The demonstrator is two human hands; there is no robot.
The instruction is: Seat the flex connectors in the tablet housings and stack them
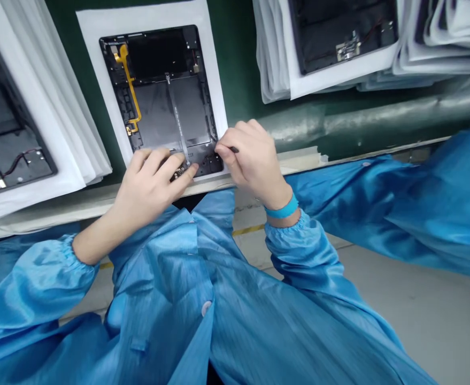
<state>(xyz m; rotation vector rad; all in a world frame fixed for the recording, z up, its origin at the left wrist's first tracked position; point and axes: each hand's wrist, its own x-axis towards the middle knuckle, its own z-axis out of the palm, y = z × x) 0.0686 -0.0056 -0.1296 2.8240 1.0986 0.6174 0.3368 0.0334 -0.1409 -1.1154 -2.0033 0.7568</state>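
Note:
An opened black tablet chassis (160,96) with a yellow flex cable (130,88) lies on a white foam sheet (214,59) at the bench's near edge. My left hand (152,184) rests on the chassis's lower edge, fingers curled and pressing down near a small connector board. My right hand (253,160) is closed in a pinch on a thin dark tool (233,150) at the chassis's lower right corner. A blue band circles my right wrist.
Stacks of foam-wrapped chassis lie at the left (14,144) and at the top right (339,37). A grey rail (379,117) runs along the green bench. Another person's blue sleeve (419,208) stretches in from the right.

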